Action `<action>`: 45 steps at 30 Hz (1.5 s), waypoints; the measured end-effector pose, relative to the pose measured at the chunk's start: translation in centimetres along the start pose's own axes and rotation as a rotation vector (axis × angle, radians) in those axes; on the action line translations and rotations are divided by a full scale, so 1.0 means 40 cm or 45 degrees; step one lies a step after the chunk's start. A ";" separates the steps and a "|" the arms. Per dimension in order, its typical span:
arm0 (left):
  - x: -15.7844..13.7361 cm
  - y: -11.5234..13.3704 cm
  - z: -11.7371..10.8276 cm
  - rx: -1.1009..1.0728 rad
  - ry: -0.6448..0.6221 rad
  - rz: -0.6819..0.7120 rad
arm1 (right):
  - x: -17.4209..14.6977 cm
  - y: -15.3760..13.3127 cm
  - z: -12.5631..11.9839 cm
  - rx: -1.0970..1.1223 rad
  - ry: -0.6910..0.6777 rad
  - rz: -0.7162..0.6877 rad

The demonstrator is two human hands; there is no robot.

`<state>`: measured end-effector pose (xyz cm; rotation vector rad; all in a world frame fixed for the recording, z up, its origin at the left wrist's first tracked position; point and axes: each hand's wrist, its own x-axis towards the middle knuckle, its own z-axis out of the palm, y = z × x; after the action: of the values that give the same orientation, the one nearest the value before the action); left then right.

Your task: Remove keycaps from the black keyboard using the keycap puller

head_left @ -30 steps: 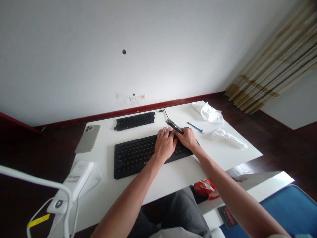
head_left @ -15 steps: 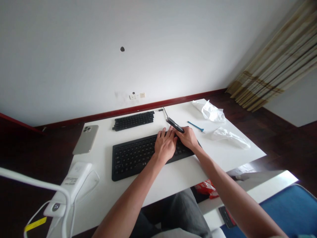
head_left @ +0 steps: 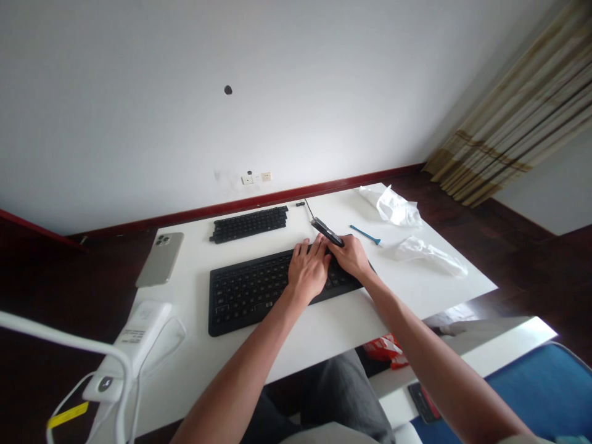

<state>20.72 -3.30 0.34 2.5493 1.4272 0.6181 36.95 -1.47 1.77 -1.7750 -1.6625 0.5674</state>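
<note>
A white desk [head_left: 324, 327] is standing against a pale wall with a person sitting at it. Lying near its front edge: a black keyboard [head_left: 250, 290], running left to right. The left hand [head_left: 309, 271] is resting palm down on the keyboard's right half, fingers spread flat and loose, gripping nothing. The right hand [head_left: 352, 258] is sitting just beside it at the keyboard's far right corner, fingers curled around a slim dark tool [head_left: 326, 232], which is tilting up and away from the keys with a thin wire trailing off its far end. Lying behind the keyboard, near the wall: a smaller key block [head_left: 250, 223]. Lying to the left, near the desk's edge: a phone [head_left: 160, 259], face down. Sitting at the near left corner: a white charger [head_left: 134, 339] with cables looping around it. Lying to the right of the hands: a blue pick [head_left: 365, 235], then two crumpled white wrappers [head_left: 398, 209], well apart from the keyboard. Hanging at the far right: a striped curtain [head_left: 518, 129].
</note>
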 end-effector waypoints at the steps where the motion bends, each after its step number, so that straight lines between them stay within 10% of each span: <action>1: 0.000 0.000 0.000 -0.001 0.001 0.001 | 0.000 0.000 0.000 0.001 -0.003 -0.003; 23: 0.007 -0.012 -0.007 -0.115 0.130 0.045 | 0.011 0.019 0.000 0.420 0.241 0.115; 45: 0.012 -0.041 -0.004 -0.381 0.195 0.019 | -0.009 0.022 -0.026 0.039 -0.135 -0.373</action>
<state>19.62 -2.02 0.09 2.3226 1.2490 0.9680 38.27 -2.01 1.85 -1.4649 -1.9324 0.5569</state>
